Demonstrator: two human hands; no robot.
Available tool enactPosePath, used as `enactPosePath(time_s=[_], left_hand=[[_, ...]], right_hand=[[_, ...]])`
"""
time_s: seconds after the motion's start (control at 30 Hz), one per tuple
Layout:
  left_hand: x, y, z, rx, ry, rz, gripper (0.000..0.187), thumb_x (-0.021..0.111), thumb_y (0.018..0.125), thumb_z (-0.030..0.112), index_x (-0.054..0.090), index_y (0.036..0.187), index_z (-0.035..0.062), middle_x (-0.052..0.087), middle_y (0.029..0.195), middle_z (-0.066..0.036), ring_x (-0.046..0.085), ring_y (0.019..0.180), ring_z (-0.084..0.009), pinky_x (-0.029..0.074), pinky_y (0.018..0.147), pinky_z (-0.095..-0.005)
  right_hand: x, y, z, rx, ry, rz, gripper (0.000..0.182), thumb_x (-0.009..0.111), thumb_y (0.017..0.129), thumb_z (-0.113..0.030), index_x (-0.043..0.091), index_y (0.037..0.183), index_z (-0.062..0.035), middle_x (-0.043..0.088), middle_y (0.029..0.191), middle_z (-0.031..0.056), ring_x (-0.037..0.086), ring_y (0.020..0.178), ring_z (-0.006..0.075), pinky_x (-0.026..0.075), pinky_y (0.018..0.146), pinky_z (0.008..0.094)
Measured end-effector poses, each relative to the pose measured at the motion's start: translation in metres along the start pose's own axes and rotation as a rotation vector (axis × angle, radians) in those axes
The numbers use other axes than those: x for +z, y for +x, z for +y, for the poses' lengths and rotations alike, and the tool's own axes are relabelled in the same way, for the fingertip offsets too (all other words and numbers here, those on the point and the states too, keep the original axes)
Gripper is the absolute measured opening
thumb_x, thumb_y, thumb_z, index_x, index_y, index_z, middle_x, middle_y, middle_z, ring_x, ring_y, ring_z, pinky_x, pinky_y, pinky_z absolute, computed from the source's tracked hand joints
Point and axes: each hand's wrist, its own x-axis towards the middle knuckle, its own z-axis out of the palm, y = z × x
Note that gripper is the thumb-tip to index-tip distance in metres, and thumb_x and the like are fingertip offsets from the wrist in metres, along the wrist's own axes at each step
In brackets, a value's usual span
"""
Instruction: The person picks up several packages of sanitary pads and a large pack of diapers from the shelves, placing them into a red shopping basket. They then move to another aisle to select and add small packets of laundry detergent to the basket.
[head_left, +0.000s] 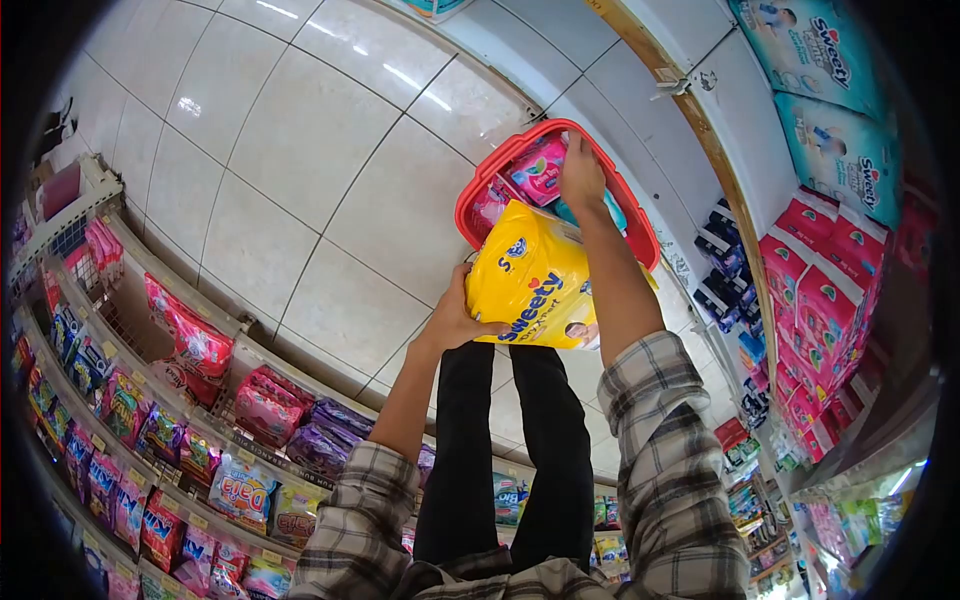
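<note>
My left hand (458,312) grips the near left side of a large yellow Sweety pack (535,280), thumb across its front. The pack is tilted over the near part of a red basket (640,232). My right hand (582,178) reaches into the far end of the basket, beside a pink pack (540,170); its fingertips point down and whatever they touch is hidden. Another pink pack (491,203) lies at the basket's left, and a teal pack (612,212) shows under my right wrist.
Curved shelves (230,425) with colourful detergent pouches run along the left. On the right, a shelf edge (715,135) borders teal Sweety packs (840,150) and stacked pink packs (815,290). Pale floor tiles (300,130) lie between, under my black-trousered legs (545,430).
</note>
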Motion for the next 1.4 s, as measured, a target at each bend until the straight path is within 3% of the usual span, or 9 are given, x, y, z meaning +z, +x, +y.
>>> enactPosePath(time_s=[0.13,0.23,0.37,0.57,0.7,0.83,0.9,1.23,1.4], left_hand=[[-0.001,0.003,0.0,-0.03,-0.037,-0.016,0.094,0.088,0.058,0.009,0.029,0.13,0.0009,0.049,0.122,-0.014,0.046,0.12,-0.023,0.04,0.102,-0.0362],[0.001,0.007,-0.001,-0.014,-0.057,-0.007,0.092,0.088,0.059,0.007,0.03,0.129,0.0011,0.049,0.122,-0.014,0.046,0.12,-0.0233,0.04,0.102,-0.0367],[0.001,0.015,-0.003,0.006,-0.093,0.027,0.096,0.09,0.055,0.013,0.031,0.129,0.0014,0.052,0.12,-0.015,0.048,0.117,-0.0252,0.04,0.101,-0.0358],[0.0,0.042,0.013,-0.039,-0.144,0.071,0.085,0.086,0.057,0.001,0.037,0.126,0.0009,0.055,0.116,-0.013,0.053,0.113,-0.0241,0.044,0.098,-0.036],[-0.015,0.088,0.01,0.064,0.003,0.127,0.078,0.087,0.059,0.008,0.042,0.122,-0.0019,0.059,0.111,-0.014,0.057,0.107,-0.0241,0.048,0.09,-0.034],[0.0,0.09,0.038,0.092,0.174,0.348,0.078,0.087,0.06,0.021,0.046,0.122,-0.0025,0.055,0.116,-0.019,0.055,0.109,-0.0283,0.046,0.093,-0.0368],[0.002,0.095,0.014,0.088,0.499,0.374,0.079,0.086,0.06,0.022,0.046,0.124,-0.0011,0.053,0.119,-0.021,0.054,0.111,-0.0314,0.045,0.094,-0.0384],[0.03,0.034,0.027,0.116,0.662,0.62,0.072,0.059,0.087,0.045,0.035,0.137,-0.0018,0.042,0.132,-0.029,0.039,0.126,-0.0417,0.035,0.104,-0.043],[0.005,-0.083,0.04,-0.115,0.883,0.225,0.065,0.063,0.081,0.047,0.048,0.124,0.0005,0.053,0.117,-0.032,0.049,0.114,-0.0441,0.04,0.097,-0.0457]], right_hand=[[0.045,0.016,0.048,-0.181,-0.098,-0.113,0.053,0.055,0.084,-0.009,0.038,0.134,-0.0031,0.044,0.136,0.0233,0.046,0.123,0.0356,0.039,0.101,0.0432],[0.066,0.011,0.055,-0.046,-0.054,0.043,0.05,0.052,0.088,-0.014,0.039,0.134,0.0017,0.049,0.131,0.0213,0.05,0.12,0.0336,0.034,0.106,0.0405],[-0.012,-0.033,0.039,0.094,0.512,-0.049,0.044,0.054,0.091,-0.029,0.05,0.124,-0.0013,0.059,0.118,0.0214,0.054,0.114,0.0373,0.041,0.099,0.04],[-0.057,-0.182,0.134,0.225,0.619,0.392,0.032,0.055,0.092,-0.026,0.061,0.109,0.0002,0.066,0.1,0.0179,0.062,0.096,0.0256,0.046,0.085,0.0335],[-0.035,-0.315,0.207,0.479,0.339,0.085,0.031,0.049,0.092,-0.028,0.064,0.1,-0.0018,0.065,0.101,0.0194,0.061,0.098,0.0348,0.046,0.086,0.0401],[0.015,-0.431,0.238,0.672,0.311,-0.193,0.038,0.052,0.088,-0.038,0.065,0.1,-0.0047,0.067,0.097,0.0176,0.063,0.095,0.0324,0.047,0.084,0.0391],[0.019,-0.466,0.212,0.689,0.324,-0.228,0.036,0.054,0.086,-0.036,0.067,0.099,-0.0049,0.067,0.096,0.0173,0.063,0.094,0.0315,0.048,0.083,0.0391],[-0.026,-0.531,0.103,0.478,0.936,-0.003,0.021,0.056,0.09,-0.02,0.064,0.101,-0.0034,0.067,0.094,0.0133,0.064,0.09,0.0214,0.048,0.081,0.0312],[-0.015,-0.661,0.145,0.691,0.663,0.042,0.021,0.058,0.084,-0.021,0.067,0.094,-0.0055,0.068,0.087,0.0147,0.066,0.085,0.0277,0.051,0.078,0.0366]])
